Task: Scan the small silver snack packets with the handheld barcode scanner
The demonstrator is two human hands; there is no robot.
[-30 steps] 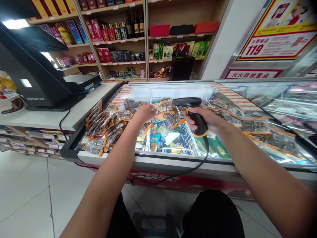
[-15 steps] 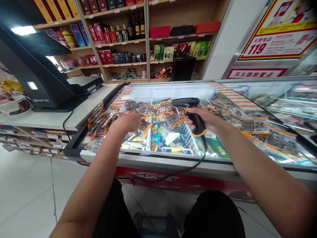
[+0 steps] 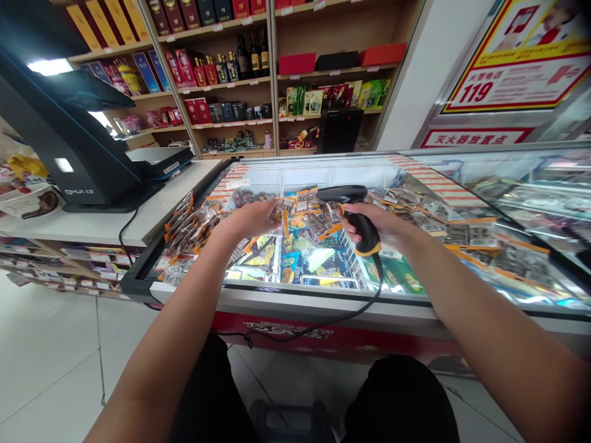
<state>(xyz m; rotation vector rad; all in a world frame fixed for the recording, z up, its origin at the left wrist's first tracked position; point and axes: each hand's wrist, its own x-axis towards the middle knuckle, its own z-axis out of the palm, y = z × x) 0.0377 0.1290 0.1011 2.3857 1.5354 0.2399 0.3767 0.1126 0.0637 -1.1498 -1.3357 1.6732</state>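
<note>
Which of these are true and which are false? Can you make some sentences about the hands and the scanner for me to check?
1. The right hand grips a black barcode scanner with an orange trim. True.
2. The left hand holds up a small packet with an orange edge. True.
3. The scanner has no cable. False: a black cable hangs from its handle.
4. The packets lie on a wooden table. False: they lie on the glass-topped freezer chest.
5. A black checkout screen stands at the left. True.
</note>
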